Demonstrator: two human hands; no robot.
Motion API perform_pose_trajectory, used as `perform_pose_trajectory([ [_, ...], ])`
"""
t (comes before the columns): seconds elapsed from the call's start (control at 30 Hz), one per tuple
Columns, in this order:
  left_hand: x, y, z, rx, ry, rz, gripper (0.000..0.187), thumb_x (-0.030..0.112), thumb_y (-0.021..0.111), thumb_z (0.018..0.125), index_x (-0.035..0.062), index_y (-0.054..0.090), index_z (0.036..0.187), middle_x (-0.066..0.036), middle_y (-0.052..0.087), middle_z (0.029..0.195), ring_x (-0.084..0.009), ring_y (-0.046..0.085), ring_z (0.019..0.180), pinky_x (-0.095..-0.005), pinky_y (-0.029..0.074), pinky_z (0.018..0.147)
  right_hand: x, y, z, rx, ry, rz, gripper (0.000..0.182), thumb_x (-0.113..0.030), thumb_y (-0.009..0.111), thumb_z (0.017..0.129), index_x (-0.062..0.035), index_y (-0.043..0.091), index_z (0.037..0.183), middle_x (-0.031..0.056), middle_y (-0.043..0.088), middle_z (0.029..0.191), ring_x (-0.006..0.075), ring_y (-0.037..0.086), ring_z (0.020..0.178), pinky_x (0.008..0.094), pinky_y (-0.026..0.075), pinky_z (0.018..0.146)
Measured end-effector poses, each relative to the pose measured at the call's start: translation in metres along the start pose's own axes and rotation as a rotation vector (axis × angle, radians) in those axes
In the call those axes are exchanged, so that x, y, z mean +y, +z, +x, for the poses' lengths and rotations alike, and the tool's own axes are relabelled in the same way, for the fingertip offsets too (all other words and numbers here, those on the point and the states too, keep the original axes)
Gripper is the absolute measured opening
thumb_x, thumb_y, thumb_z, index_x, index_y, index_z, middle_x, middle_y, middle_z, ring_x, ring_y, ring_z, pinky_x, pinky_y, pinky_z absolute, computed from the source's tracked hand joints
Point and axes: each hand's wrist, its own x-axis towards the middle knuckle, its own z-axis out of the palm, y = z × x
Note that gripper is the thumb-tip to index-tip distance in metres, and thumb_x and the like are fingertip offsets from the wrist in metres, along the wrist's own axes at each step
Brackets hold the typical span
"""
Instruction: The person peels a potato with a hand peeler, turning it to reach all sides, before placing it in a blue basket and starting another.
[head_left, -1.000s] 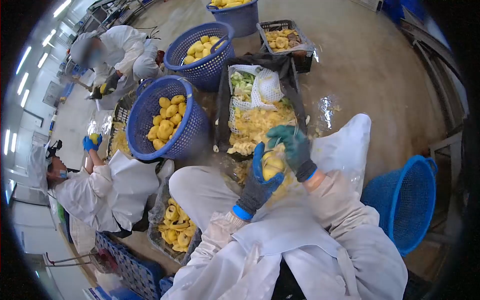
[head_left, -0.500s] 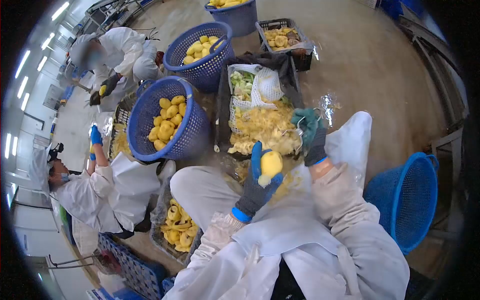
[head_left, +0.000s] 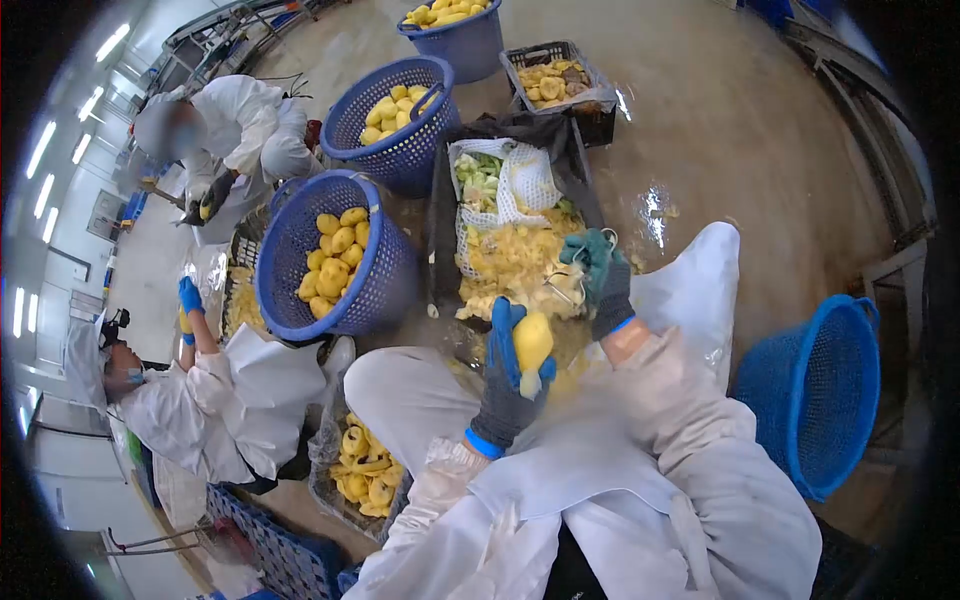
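Note:
My left hand [head_left: 505, 390], in a dark and blue glove, is closed around a peeled yellow fruit [head_left: 533, 342] with a pale lower tip. To its right, my right hand [head_left: 606, 285], in a green and dark glove, is closed on a thin metal peeler [head_left: 568, 290], partly hidden by the fingers. The peeler is apart from the fruit. Just beyond both hands lies a heap of yellow peelings [head_left: 510, 262] in a dark-lined crate [head_left: 443, 240], with white netting [head_left: 528, 180] and green scraps [head_left: 480, 178] at its far end.
Blue baskets of yellow fruit [head_left: 400, 270] [head_left: 430, 165] stand at the left and back. A black crate [head_left: 595, 125] holds cut pieces. A blue basket [head_left: 808, 400] stands at my right, fruit pieces [head_left: 365, 470] at my left. Two people [head_left: 215, 390] [head_left: 240, 120] work leftward.
My right hand has moved slightly left with the peeler, nearer the left hand. The fruit has turned in my left hand and now appears more elongated.

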Motion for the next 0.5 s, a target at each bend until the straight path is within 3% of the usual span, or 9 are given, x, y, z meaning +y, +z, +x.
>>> perform_pose_trajectory([
  [0.07,-0.002,0.006,-0.007,0.025,-0.013,-0.034,0.080,0.006,0.061,0.077,-0.0061,0.016,0.142,-0.025,0.044,0.125,-0.0379,0.047,0.112,-0.0423,0.037,0.097,0.003,0.015,-0.009,0.084,0.245,0.696,0.015,-0.018,0.053,0.091,-0.0046,0.059,0.091,0.0066,0.060,0.079,0.0160,0.058,0.072,0.0302,0.049,0.064],
  [0.1,0.007,0.003,-0.002,0.015,0.007,-0.008,0.079,0.004,0.060,0.077,-0.0062,0.017,0.142,-0.025,0.044,0.125,-0.0375,0.047,0.113,-0.0420,0.037,0.097,-0.033,0.028,-0.027,-0.047,0.114,0.261,0.019,-0.020,0.050,0.093,-0.0042,0.059,0.091,0.0068,0.061,0.079,0.0161,0.058,0.071,0.0303,0.050,0.066],
  [0.23,0.002,0.004,-0.003,0.034,-0.008,-0.001,0.079,0.006,0.061,0.078,-0.0059,0.016,0.142,-0.025,0.043,0.127,-0.0369,0.047,0.114,-0.0410,0.037,0.098,0.008,0.000,-0.007,0.029,-0.048,0.046,0.025,-0.026,0.048,0.095,-0.0042,0.059,0.089,0.0073,0.061,0.080,0.0171,0.059,0.072,0.0293,0.048,0.068],
  [0.33,0.009,0.003,-0.009,0.029,-0.017,-0.016,0.080,0.009,0.063,0.079,-0.0050,0.016,0.142,-0.024,0.043,0.127,-0.0352,0.047,0.113,-0.0403,0.038,0.097,-0.018,0.018,-0.017,-0.048,0.051,0.455,0.026,-0.025,0.046,0.096,-0.0042,0.059,0.089,0.0069,0.061,0.079,0.0171,0.058,0.071,0.0285,0.048,0.069],
  [0.4,0.009,0.005,-0.001,0.045,-0.026,-0.106,0.081,0.011,0.064,0.080,-0.0040,0.016,0.143,-0.023,0.042,0.128,-0.0328,0.048,0.113,-0.0391,0.039,0.096,0.023,0.003,-0.010,-0.094,0.091,0.685,0.024,-0.023,0.045,0.095,-0.0030,0.058,0.096,0.0084,0.063,0.086,0.0184,0.060,0.072,0.0294,0.049,0.068],
  [0.43,0.006,0.005,-0.003,0.025,-0.125,-0.307,0.082,0.015,0.066,0.081,-0.0028,0.017,0.143,-0.020,0.042,0.130,-0.0286,0.047,0.114,-0.0364,0.041,0.095,0.051,-0.006,-0.005,-0.119,0.106,0.803,0.024,-0.023,0.045,0.095,-0.0024,0.057,0.100,0.0091,0.063,0.089,0.0191,0.061,0.072,0.0298,0.049,0.068],
  [0.5,0.001,-0.002,-0.007,0.001,-0.210,-0.473,0.081,0.015,0.066,0.081,-0.0023,0.017,0.143,-0.017,0.041,0.131,-0.0257,0.047,0.114,-0.0343,0.041,0.094,0.025,-0.011,0.000,0.128,0.215,0.334,0.023,-0.022,0.048,0.094,-0.0018,0.058,0.100,0.0098,0.064,0.089,0.0190,0.062,0.072,0.0298,0.050,0.067],
])
